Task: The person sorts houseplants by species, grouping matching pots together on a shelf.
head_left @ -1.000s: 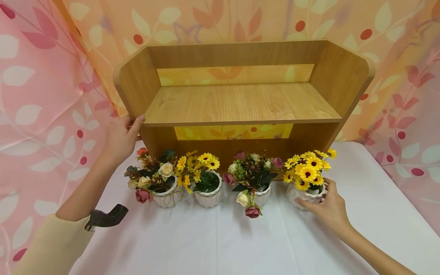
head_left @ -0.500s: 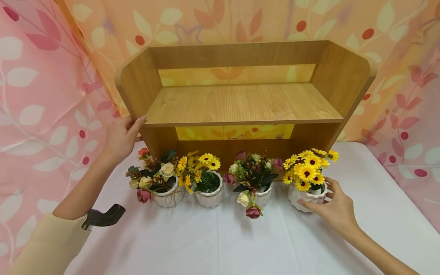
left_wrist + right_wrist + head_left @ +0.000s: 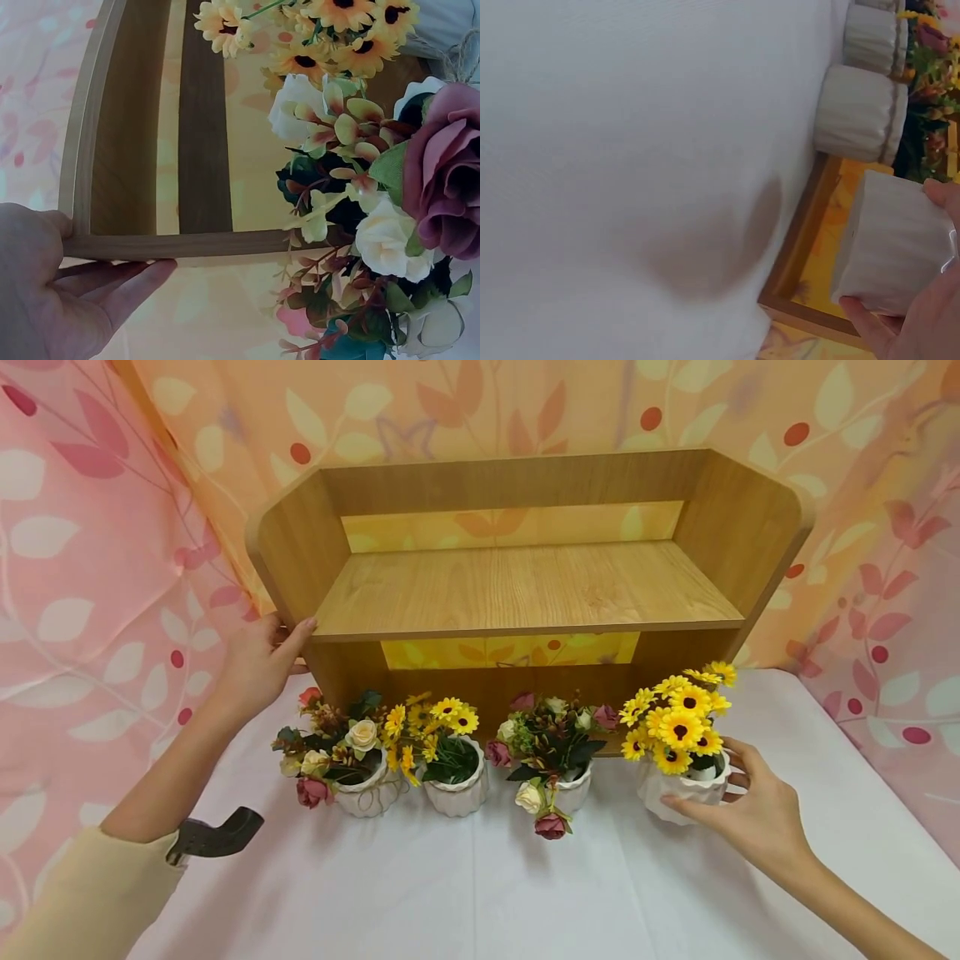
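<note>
In the head view, we see the left hand [image 3: 255,664] at mid-left, thumb and fingers closed on the side of the wooden shelf [image 3: 525,589], forearm slanting up from the lower left. The right hand [image 3: 768,806], lower right, curls round the sunflower pot [image 3: 666,785], thumb in front. In the left wrist view, we find straightish fingers under the panel, lower left. In the right wrist view, thumb and fingers span the pot, lower right.
</note>
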`<action>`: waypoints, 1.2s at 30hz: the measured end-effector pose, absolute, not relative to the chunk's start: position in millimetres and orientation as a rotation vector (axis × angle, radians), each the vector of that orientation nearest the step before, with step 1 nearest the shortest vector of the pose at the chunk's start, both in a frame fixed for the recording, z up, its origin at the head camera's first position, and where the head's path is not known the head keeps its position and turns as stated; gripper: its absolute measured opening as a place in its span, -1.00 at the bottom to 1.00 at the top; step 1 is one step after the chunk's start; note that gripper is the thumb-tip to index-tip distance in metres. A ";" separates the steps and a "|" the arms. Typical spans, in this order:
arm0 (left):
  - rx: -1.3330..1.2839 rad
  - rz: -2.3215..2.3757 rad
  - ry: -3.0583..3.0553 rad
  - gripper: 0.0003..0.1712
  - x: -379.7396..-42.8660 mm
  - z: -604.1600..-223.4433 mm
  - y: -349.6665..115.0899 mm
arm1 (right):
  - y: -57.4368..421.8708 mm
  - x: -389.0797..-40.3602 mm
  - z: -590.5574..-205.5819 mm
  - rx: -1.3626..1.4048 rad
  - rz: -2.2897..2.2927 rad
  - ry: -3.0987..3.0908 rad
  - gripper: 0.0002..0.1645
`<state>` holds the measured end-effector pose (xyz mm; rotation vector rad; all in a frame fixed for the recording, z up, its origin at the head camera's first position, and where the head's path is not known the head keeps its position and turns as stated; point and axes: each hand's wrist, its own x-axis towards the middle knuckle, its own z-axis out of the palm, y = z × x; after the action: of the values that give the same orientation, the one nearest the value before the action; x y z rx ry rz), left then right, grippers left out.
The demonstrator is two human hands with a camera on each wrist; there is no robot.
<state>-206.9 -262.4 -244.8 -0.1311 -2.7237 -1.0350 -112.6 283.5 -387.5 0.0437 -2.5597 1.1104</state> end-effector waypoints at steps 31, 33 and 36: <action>-0.185 -0.884 -3.022 -0.17 -215.3 -228.6 -267.7 | 273.9 -120.6 -278.8 0.262 1.234 -2.529 0.07; -0.175 -0.881 -3.033 -0.17 -215.4 -227.9 -267.6 | 271.2 -123.5 -271.8 0.277 1.237 -2.529 0.08; -0.183 -0.850 -3.028 -0.17 -214.3 -228.2 -267.9 | 266.9 -127.8 -260.2 0.317 1.226 -2.509 0.06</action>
<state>-214.3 -267.9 -228.2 -0.1835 -3.0282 -0.8504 -127.8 266.9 -260.2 0.3169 -2.5090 1.2262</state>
